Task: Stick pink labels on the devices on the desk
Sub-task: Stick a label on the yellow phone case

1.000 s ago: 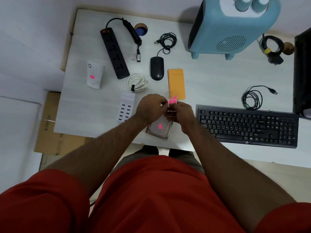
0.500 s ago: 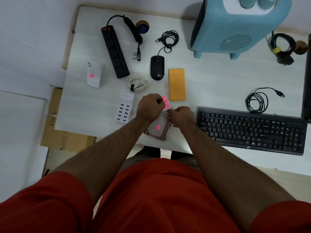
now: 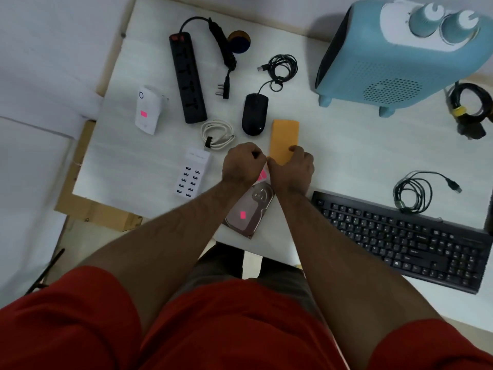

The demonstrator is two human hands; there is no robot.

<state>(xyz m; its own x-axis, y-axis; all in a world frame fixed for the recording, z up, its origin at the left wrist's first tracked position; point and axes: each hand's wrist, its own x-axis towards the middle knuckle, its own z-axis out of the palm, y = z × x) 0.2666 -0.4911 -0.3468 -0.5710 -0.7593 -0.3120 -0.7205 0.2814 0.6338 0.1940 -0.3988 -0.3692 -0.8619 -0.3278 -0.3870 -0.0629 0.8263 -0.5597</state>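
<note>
My left hand (image 3: 241, 164) is curled and holds the strip of pink labels (image 3: 262, 175), which shows between my wrists. My right hand (image 3: 293, 166) lies on the near end of the orange device (image 3: 284, 137), fingers bent over it; whether it pinches a label is hidden. A hard drive (image 3: 249, 209) with a pink label sits under my forearms at the desk's front edge. The white plug-in device (image 3: 147, 110) at the left also bears a pink label. The white USB charger (image 3: 192, 173), black mouse (image 3: 254, 113), power strip (image 3: 188, 81) and keyboard (image 3: 400, 236) show no label.
A blue heater (image 3: 394, 57) stands at the back right. Coiled black cables (image 3: 413, 192) (image 3: 284, 66) (image 3: 469, 108) and a white cable (image 3: 217, 134) lie about the desk. A cardboard box (image 3: 85, 204) sits beside the desk's left edge.
Both hands moved away from over the hard drive toward the orange device. My right hand now lies on its near end; the label strip dropped between my wrists.
</note>
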